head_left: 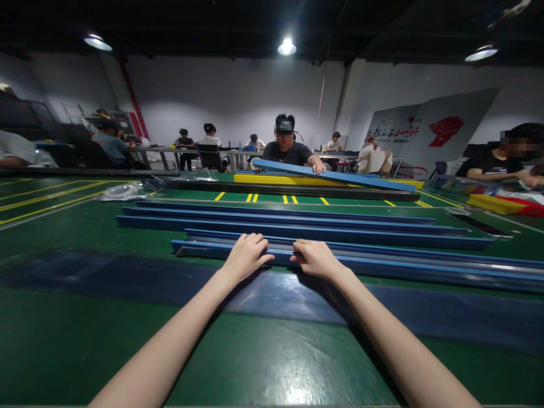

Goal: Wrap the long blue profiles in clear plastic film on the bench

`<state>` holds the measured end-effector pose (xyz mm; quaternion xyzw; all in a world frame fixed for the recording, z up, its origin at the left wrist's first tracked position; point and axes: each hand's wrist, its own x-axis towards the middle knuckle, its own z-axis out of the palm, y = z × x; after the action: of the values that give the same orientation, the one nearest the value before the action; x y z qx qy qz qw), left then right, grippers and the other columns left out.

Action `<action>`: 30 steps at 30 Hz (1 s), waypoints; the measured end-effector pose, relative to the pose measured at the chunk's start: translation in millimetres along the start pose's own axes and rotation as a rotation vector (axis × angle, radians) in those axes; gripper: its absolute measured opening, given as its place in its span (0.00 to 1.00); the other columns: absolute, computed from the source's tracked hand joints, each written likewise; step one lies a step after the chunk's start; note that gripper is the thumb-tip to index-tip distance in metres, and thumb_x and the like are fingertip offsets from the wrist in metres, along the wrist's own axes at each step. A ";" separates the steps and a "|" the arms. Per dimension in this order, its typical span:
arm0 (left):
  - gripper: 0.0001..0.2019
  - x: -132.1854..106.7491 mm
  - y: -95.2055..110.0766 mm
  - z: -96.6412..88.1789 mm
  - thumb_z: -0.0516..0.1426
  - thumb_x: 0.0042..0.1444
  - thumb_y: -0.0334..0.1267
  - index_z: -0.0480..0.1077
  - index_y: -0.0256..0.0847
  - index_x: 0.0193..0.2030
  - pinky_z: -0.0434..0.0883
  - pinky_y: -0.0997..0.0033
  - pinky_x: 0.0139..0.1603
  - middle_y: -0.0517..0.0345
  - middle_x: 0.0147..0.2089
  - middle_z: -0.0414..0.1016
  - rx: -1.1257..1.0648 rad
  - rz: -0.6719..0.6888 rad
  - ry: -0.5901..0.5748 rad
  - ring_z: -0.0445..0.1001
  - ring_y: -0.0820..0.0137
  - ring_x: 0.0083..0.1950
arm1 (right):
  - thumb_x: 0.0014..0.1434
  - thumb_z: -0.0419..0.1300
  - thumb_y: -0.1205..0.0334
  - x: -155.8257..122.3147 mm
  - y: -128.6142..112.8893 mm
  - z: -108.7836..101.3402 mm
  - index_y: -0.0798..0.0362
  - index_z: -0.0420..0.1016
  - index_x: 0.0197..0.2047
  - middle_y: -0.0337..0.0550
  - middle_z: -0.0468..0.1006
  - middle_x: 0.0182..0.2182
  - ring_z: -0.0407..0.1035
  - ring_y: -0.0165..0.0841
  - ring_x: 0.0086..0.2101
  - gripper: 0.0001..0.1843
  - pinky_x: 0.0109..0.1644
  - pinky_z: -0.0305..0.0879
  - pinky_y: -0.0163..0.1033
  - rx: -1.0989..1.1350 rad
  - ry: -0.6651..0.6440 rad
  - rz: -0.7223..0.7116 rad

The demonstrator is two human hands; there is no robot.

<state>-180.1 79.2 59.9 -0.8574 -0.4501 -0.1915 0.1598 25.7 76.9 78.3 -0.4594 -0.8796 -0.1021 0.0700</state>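
Note:
Both hands grip the near wall of a long blue channel strip that lies across the green table. My left hand curls its fingers over the edge, thumb pointing inward along the front. A short gap to the right, my right hand is closed over the same edge with its thumb low on the front face. Some clear film shows at the strip's left end. Between me and the strip, a long translucent plastic sheet lies flat on the table. Another pair of blue channel strips rests just beyond.
Farther back lie a black strip and a yellow strip. A co-worker across the table has a hand on a tilted blue strip. Clear plastic bags sit at the left, yellow and red pieces at the right.

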 end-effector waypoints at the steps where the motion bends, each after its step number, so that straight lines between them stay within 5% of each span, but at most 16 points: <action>1: 0.12 -1.6 -1.4 -1.1 0.54 0.54 0.48 0.65 0.40 0.33 0.57 0.69 0.39 0.58 0.36 0.69 0.000 -0.010 -0.004 0.65 0.68 0.39 | 0.57 0.51 0.58 -0.7 0.5 0.8 0.53 0.68 0.31 0.41 0.74 0.33 0.68 0.30 0.32 0.09 0.27 0.46 0.34 0.009 0.009 0.003; 18: 0.09 -7.7 2.5 -2.4 0.52 0.57 0.43 0.66 0.40 0.36 0.58 0.69 0.40 0.56 0.38 0.69 0.027 0.055 -0.011 0.65 0.68 0.41 | 0.56 0.51 0.58 -15.1 12.2 -5.2 0.53 0.70 0.29 0.41 0.73 0.31 0.67 0.29 0.30 0.11 0.26 0.43 0.35 -0.041 0.003 0.036; 30: 0.14 -9.8 -5.9 13.8 0.51 0.56 0.49 0.65 0.39 0.33 0.59 0.70 0.38 0.56 0.36 0.69 0.044 0.040 -0.003 0.66 0.68 0.40 | 0.54 0.53 0.58 -28.9 28.6 -9.6 0.53 0.70 0.26 0.40 0.74 0.29 0.67 0.29 0.28 0.11 0.26 0.42 0.35 -0.068 -0.032 0.101</action>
<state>-187.5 81.6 43.8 -0.8629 -0.4371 -0.1770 0.1817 65.8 67.5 84.7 -0.5069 -0.8523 -0.1206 0.0454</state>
